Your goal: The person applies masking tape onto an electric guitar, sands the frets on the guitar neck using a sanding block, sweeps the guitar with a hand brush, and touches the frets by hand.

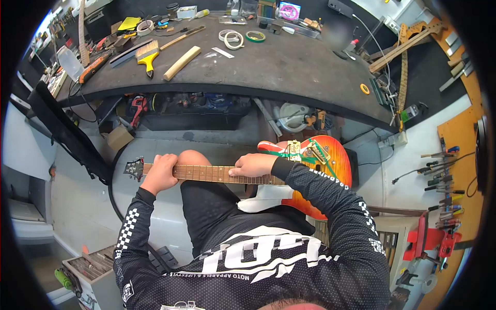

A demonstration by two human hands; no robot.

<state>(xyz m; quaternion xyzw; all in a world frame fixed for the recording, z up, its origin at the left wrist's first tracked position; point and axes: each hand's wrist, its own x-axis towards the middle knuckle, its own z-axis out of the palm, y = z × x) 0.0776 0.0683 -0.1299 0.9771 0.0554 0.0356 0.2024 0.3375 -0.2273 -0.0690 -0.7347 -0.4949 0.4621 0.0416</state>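
Note:
An electric guitar (338, 165) with a red-to-yellow sunburst body lies across my lap, its neck pointing left. Around the neck near the dark headstock (134, 169), my left hand (161, 173) is closed. My right hand (253, 166) rests on the fretboard (201, 173) nearer the body, fingers drawn together and pointing left; anything beneath them is hidden. Green tape (313, 164) runs over the body around the pickups and bridge. A white cloth-like piece (264, 199) sits below the neck, against the body's lower edge.
A dark workbench (294, 67) stands ahead, holding a yellow-handled brush (148, 58), a wooden block (182, 63), tape rolls (233, 40) and a cutter (94, 67). Beneath are a black case (194, 121) and a red power tool (138, 107). Hand tools hang on the right wall panel (454, 137).

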